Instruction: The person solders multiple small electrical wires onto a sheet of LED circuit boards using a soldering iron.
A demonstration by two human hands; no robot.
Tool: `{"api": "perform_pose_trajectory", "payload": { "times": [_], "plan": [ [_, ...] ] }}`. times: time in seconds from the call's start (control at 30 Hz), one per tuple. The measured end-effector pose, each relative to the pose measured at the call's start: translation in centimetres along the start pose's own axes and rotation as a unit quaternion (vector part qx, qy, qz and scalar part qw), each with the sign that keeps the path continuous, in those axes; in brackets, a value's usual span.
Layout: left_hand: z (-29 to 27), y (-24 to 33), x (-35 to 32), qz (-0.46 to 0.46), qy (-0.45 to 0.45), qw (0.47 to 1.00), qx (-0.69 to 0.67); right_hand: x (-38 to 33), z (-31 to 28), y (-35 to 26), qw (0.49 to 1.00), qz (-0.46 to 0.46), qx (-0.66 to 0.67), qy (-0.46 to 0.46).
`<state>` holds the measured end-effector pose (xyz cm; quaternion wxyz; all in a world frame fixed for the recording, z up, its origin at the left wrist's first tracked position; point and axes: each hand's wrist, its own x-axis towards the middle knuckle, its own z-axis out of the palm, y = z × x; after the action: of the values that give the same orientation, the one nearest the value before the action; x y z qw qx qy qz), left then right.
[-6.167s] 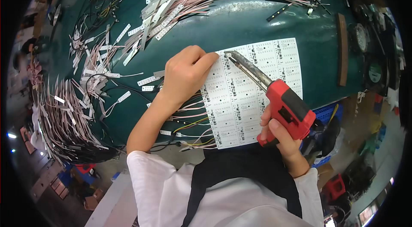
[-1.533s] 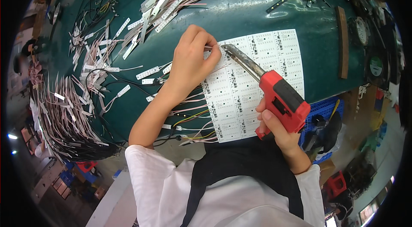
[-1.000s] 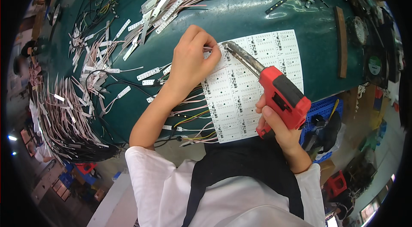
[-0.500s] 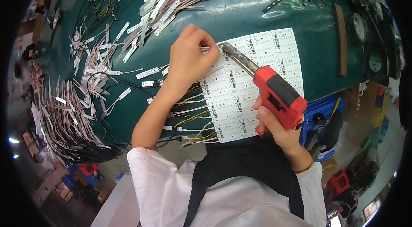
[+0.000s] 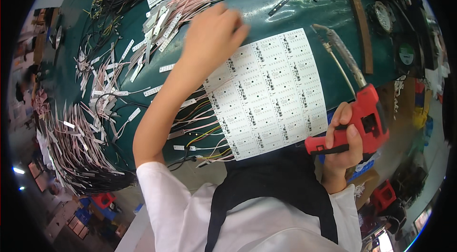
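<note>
A: Nearest you, your right hand [image 5: 343, 143] is wrapped tight around the grip of the red soldering gun [image 5: 362, 119]. Its long tip points up and away, lifted off the white circuit panel [image 5: 271, 92], likely to keep heat clear of it.

B: The panel lies flat on the green counter [image 5: 295, 11], its near edge over the counter's rim, with thin wires [image 5: 202, 133] trailing from its left side under your forearm.

A: Your left hand [image 5: 212, 38] reaches past the panel's far corner toward the pink wire strips [image 5: 190, 4]. It's blurred; I cannot tell whether the fingers pinch anything.

B: Loose white strips [image 5: 121, 76] crowd the left; a brown bar [image 5: 362, 30] lies on the right.
</note>
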<state>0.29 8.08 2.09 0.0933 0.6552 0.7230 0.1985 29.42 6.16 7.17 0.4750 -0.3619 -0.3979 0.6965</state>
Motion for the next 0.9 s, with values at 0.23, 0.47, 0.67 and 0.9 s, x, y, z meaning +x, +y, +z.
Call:
{"api": "perform_pose_trajectory", "payload": {
  "times": [0.23,0.47,0.67,0.9],
  "plan": [
    [6.2,2.7,6.8,0.052,0.161,0.985,-0.037,-0.8,0.2,-0.3,1.000,-0.004,0.006,-0.019],
    [-0.9,-1.5,1.6,-0.028,-0.096,0.994,0.041,-0.4,0.1,-0.1,0.998,0.042,0.016,-0.053],
    [-2.6,-2.7,-1.9,0.003,-0.039,0.999,-0.018,-0.5,0.7,0.9,0.996,0.069,0.001,-0.057],
    [0.5,-2.3,-0.4,0.055,-0.005,0.998,-0.037,-2.0,0.4,1.7,0.989,0.126,-0.005,-0.083]
  ]
}}
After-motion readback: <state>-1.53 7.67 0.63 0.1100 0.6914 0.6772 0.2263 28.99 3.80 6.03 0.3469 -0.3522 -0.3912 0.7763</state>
